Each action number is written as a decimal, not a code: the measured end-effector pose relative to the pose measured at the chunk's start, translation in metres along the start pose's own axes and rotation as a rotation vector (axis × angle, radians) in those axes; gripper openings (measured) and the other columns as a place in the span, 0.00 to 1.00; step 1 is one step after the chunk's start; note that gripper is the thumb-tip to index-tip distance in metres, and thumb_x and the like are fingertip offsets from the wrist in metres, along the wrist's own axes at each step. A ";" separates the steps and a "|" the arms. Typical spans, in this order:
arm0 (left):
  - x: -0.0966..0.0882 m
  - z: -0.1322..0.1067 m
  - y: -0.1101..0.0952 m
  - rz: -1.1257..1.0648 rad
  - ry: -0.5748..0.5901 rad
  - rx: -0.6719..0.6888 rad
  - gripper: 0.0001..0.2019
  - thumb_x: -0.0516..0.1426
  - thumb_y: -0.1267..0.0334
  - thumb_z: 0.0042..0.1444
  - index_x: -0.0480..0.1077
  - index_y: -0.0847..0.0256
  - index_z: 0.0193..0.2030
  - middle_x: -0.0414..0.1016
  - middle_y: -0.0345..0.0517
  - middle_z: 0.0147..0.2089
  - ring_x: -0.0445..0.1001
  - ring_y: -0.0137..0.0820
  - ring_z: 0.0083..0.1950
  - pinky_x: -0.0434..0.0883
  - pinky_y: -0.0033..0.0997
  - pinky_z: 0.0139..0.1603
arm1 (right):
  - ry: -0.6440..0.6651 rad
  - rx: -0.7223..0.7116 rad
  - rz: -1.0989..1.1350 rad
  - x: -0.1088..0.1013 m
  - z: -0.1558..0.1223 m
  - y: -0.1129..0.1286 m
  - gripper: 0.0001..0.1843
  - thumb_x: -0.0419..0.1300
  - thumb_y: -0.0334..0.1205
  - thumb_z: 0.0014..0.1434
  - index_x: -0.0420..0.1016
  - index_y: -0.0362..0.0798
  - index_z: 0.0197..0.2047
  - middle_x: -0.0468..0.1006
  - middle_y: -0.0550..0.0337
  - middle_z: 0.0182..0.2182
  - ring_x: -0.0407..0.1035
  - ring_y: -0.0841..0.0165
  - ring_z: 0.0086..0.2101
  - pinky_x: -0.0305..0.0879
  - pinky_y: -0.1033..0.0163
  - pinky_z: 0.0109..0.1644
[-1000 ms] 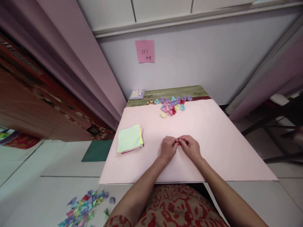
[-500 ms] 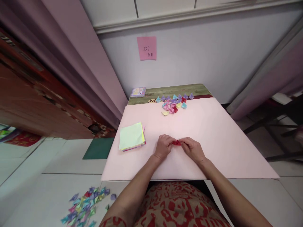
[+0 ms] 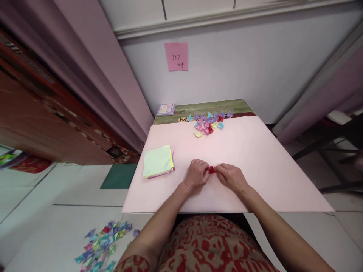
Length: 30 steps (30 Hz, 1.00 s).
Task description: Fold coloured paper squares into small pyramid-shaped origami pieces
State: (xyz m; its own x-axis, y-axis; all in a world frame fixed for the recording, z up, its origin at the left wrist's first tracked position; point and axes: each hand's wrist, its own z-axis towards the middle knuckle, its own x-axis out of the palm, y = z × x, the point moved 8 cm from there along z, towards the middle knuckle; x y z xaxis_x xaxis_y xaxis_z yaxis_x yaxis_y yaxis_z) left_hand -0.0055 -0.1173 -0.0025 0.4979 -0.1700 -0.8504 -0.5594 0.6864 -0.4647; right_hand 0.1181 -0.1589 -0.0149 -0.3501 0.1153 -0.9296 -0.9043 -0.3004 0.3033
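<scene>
Between my hands is a small folded piece of red paper, low over the pink table covering. My left hand pinches its left end with the fingers curled in. On the other side, my right hand grips the right end between thumb and fingertips. Much of the paper is hidden behind the fingers. Left of my left hand lies a stack of square coloured paper, pale green on top. Farther back is a group of small folded paper pieces in purple, pink, blue, yellow and red.
The pink-covered table meets a white wall bearing a pink note. A small pile of printed cards sits at the back left corner. More folded paper pieces lie on the floor at lower left. Dark furniture legs stand at right.
The red paper between my fingertips looks shorter and more bunched than before. My hands have barely moved; the whole view has shifted slightly.
</scene>
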 end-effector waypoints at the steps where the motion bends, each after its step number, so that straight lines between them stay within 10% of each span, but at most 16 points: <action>1: 0.000 0.001 -0.001 0.012 0.001 -0.016 0.03 0.56 0.67 0.56 0.71 0.58 0.36 0.73 0.46 0.36 0.69 0.36 0.42 0.63 0.39 0.50 | 0.006 -0.015 -0.024 -0.001 0.001 0.002 0.16 0.50 0.36 0.66 0.78 0.53 0.48 0.79 0.57 0.38 0.70 0.68 0.36 0.59 0.66 0.40; 13: 0.000 0.014 0.000 0.199 0.116 -0.228 0.07 0.55 0.65 0.57 0.74 0.60 0.32 0.77 0.49 0.35 0.74 0.38 0.40 0.65 0.39 0.45 | 0.069 -0.044 -0.123 -0.005 0.005 0.003 0.13 0.52 0.37 0.64 0.78 0.49 0.41 0.78 0.56 0.34 0.70 0.67 0.34 0.55 0.65 0.38; 30: 0.007 0.022 0.004 0.148 0.347 -0.474 0.06 0.59 0.66 0.49 0.78 0.57 0.32 0.80 0.50 0.34 0.78 0.42 0.38 0.70 0.34 0.35 | 0.244 0.352 -0.117 -0.009 0.027 0.003 0.09 0.58 0.40 0.56 0.81 0.53 0.34 0.82 0.55 0.33 0.76 0.60 0.32 0.58 0.63 0.30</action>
State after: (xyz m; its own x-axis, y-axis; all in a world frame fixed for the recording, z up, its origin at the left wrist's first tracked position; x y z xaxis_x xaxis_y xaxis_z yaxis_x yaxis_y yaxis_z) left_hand 0.0104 -0.0997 -0.0048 0.1921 -0.3722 -0.9080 -0.8800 0.3442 -0.3273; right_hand 0.1121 -0.1349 -0.0004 -0.2108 -0.1100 -0.9713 -0.9773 0.0472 0.2067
